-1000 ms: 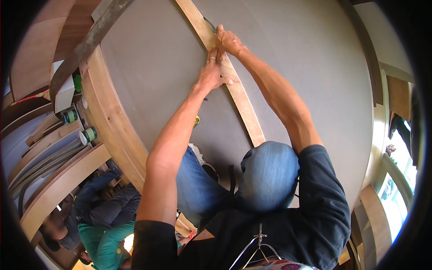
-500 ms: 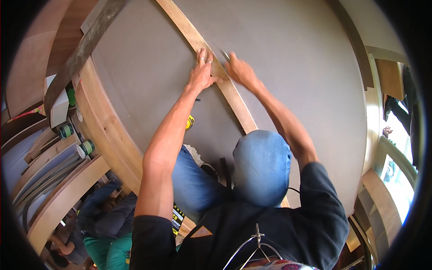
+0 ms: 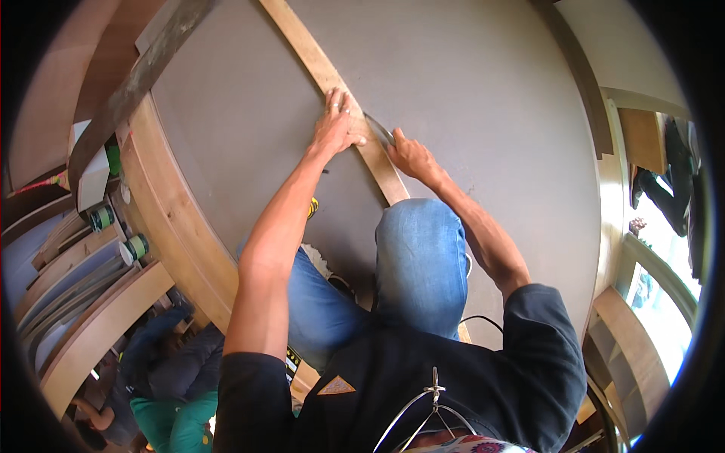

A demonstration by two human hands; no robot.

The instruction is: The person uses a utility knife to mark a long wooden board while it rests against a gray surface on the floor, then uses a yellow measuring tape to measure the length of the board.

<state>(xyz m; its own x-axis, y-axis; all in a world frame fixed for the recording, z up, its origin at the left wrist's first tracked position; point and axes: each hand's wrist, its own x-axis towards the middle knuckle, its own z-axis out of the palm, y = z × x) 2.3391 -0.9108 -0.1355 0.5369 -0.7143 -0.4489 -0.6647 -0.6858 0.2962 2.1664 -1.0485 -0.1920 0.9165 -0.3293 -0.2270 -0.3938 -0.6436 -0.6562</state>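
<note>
A long, pale wooden strip [image 3: 317, 64] runs diagonally over a large grey-brown sheet [image 3: 483, 83]. My left hand [image 3: 336, 130] presses down on the strip, fingers stretched out and spread across it. On the strip's right side, my right hand [image 3: 414, 156] is closed round a thin-bladed cutter [image 3: 380, 127]. Its slim, dark blade points up and left, with the tip close to the strip's right edge. The cutter's handle is mostly covered by my fingers. My bent knee [image 3: 421, 253] in blue jeans is over the strip's near end.
A yellow tape measure [image 3: 313, 207] lies on the sheet beside my left forearm. Wooden beams [image 3: 177, 204] border the left, with stacked boards and green-labelled cans [image 3: 134, 249] beyond. Another person in green trousers [image 3: 177, 423] is at lower left. A black cable [image 3: 483, 320] curves beside my knee.
My right hand has come down along the strip's right edge, toward me, with the cutter. My left hand stays on the strip. The whole view has shifted slightly.
</note>
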